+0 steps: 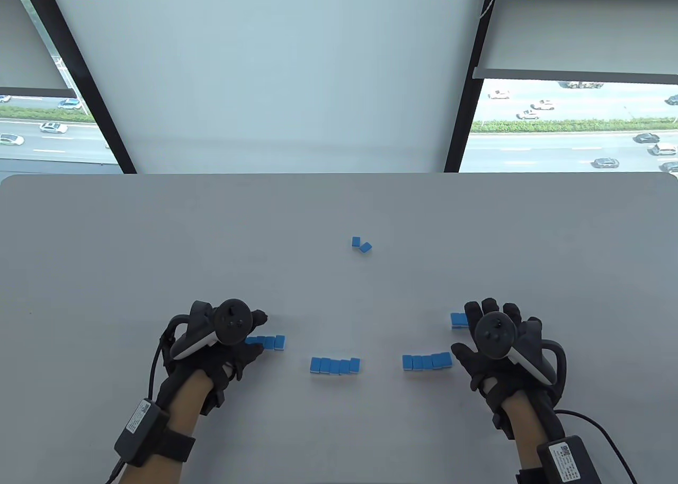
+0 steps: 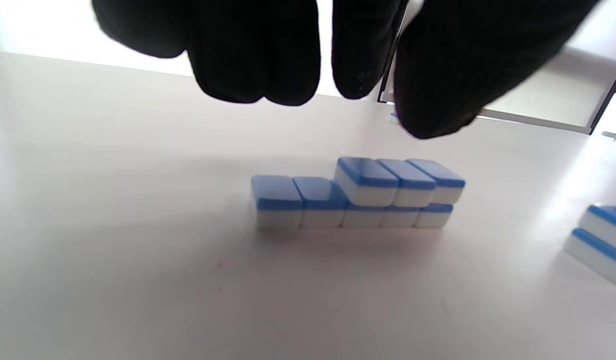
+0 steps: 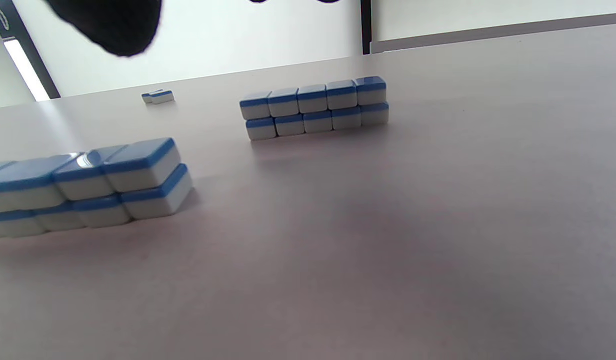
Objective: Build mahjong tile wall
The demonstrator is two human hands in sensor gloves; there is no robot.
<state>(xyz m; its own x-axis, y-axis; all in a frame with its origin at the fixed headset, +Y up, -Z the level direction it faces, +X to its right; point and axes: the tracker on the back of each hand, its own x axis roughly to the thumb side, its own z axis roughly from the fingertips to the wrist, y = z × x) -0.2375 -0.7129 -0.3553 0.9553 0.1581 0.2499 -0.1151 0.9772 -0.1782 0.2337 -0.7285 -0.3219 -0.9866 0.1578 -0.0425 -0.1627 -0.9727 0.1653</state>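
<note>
While the left hand point(image 1: 222, 346) hovers with loose, empty fingers point(image 2: 258, 65) just over the unfinished left stack point(image 2: 358, 192) and the right hand point(image 1: 498, 346) rests spread and empty, a careless brush could topple its upper tiles.

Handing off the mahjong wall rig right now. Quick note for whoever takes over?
Left hand: open, empty, at the left section.
Right hand: open, empty, fingers spread, beside the small stack.
Done: middle section is five long and two high; right section is also two high.
Left: the left section has five tiles below but only three on top. Two loose tiles lie mid-table, probably for those gaps. The sections are not yet joined.
</note>
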